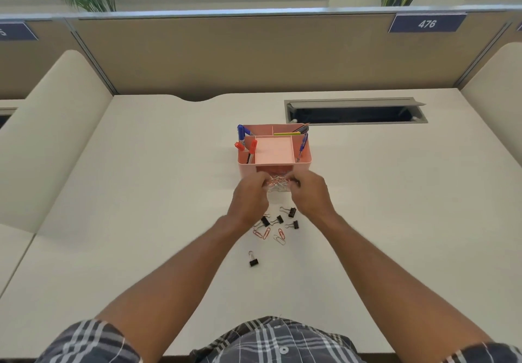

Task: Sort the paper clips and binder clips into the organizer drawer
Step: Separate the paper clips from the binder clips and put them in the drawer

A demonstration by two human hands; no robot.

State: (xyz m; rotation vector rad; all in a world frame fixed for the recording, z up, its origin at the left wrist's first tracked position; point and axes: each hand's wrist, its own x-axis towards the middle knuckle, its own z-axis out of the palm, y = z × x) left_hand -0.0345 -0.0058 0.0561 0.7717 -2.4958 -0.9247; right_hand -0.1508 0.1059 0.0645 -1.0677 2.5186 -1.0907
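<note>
Left grip (pixel 250 193): closed on the clear drawer (pixel 278 188) edge.
Right grip (pixel 309 192): likewise.
Drawer: between both, holding paper clips (pixel 278 181), before pink organizer (pixel 275 165).
Binder clips (pixel 282 218): on bench (pixel 141 193), nearer the person than the hands.

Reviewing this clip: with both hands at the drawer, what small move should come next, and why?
Probably free one hand and reach back for a binder clip. Both the left hand and right hand are at the clear drawer, which already holds paper clips, while clips lie on the desk.

"476" in white on blue partition sign (pixel 427 23)
</note>
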